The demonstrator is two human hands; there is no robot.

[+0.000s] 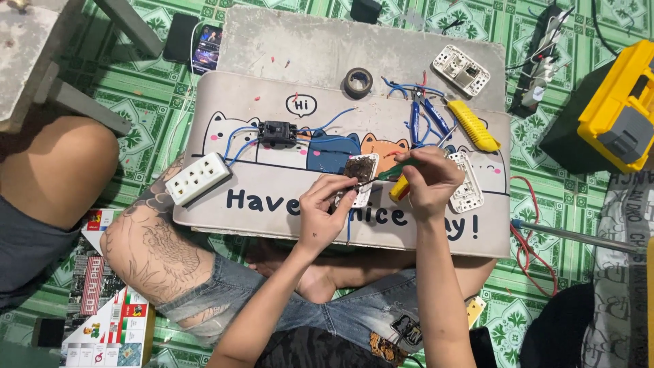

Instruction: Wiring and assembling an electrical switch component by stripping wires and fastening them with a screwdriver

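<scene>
Near the mat's front edge, our left hand grips a dirty white switch plate; our right hand clasps a green-handled screwdriver against it. Colourful printed boxes lie beyond the mat's left corner.

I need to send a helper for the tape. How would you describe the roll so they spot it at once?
Find the pale cartoon-cat mat on the green patterned floor. Along its top edge, just above the speech bubble, lies the roll of tape. It is the only dark ring there; the neighbours are blue wires and blue-handled pliers.
</scene>
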